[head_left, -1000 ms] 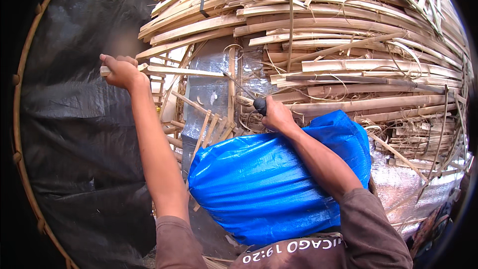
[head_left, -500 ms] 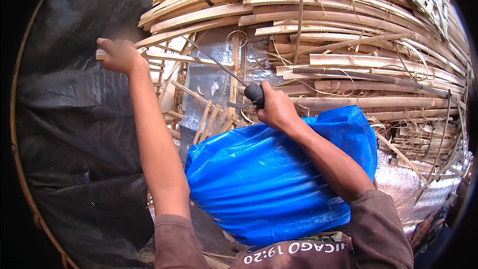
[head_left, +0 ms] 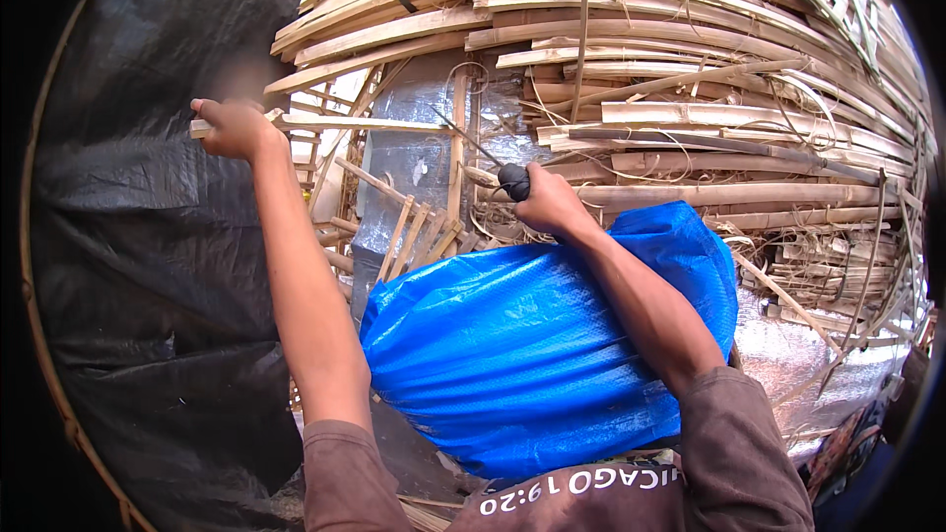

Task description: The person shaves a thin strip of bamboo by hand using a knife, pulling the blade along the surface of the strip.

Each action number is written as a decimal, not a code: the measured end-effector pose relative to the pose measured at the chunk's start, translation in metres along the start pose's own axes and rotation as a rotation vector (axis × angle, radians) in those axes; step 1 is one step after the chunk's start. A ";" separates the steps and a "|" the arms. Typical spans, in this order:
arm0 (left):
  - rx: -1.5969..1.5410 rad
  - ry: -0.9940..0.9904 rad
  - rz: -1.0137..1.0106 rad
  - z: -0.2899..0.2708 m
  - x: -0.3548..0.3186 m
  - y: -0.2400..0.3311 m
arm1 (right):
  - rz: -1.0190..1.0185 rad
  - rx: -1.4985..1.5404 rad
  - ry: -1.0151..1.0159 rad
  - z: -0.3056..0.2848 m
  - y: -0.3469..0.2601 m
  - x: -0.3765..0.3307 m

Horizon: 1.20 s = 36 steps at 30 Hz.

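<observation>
My left hand (head_left: 232, 128) is stretched out to the left and grips the end of a thin bamboo strip (head_left: 360, 124) that runs off to the right. My right hand (head_left: 547, 204) is closed round the dark handle of a knife (head_left: 512, 180), whose narrow blade (head_left: 463, 136) slants up and left toward the strip. A blue tarp sheet (head_left: 532, 335) covers my lap below both forearms. A big stack of split bamboo slats (head_left: 690, 69) fills the space in front of me.
A black plastic sheet (head_left: 148, 266) hangs on the left, edged by a curved bamboo hoop (head_left: 39, 335). Silver foil sheeting (head_left: 404, 158) shows behind the slats and at the lower right (head_left: 808, 355). Short offcuts (head_left: 414, 236) lean against the foil.
The right hand has lifted the knife up and to the left, so its blade now points at the strip. The left hand has kept its grip on the strip's end.
</observation>
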State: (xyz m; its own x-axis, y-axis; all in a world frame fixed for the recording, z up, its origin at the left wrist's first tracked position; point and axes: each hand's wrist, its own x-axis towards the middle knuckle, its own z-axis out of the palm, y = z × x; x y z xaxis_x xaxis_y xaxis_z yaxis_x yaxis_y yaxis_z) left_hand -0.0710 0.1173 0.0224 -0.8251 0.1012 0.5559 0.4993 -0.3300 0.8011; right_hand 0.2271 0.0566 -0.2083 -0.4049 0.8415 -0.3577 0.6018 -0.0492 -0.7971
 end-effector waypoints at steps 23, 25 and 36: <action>0.017 0.015 0.067 -0.004 0.012 -0.012 | -0.265 0.185 0.163 -0.009 -0.026 -0.014; 0.005 0.031 0.043 -0.003 0.008 -0.003 | -0.373 0.253 0.170 -0.025 -0.057 -0.026; 0.092 -0.045 0.135 0.009 -0.006 -0.018 | 0.015 -0.165 -0.034 0.012 0.015 0.017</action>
State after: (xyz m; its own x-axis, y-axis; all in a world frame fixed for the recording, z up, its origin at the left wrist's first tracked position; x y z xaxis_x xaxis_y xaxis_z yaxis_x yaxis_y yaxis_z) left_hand -0.0725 0.1312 0.0072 -0.7372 0.1045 0.6676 0.6286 -0.2562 0.7343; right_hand 0.2211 0.0643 -0.2322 -0.4167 0.8223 -0.3876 0.7120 0.0301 -0.7016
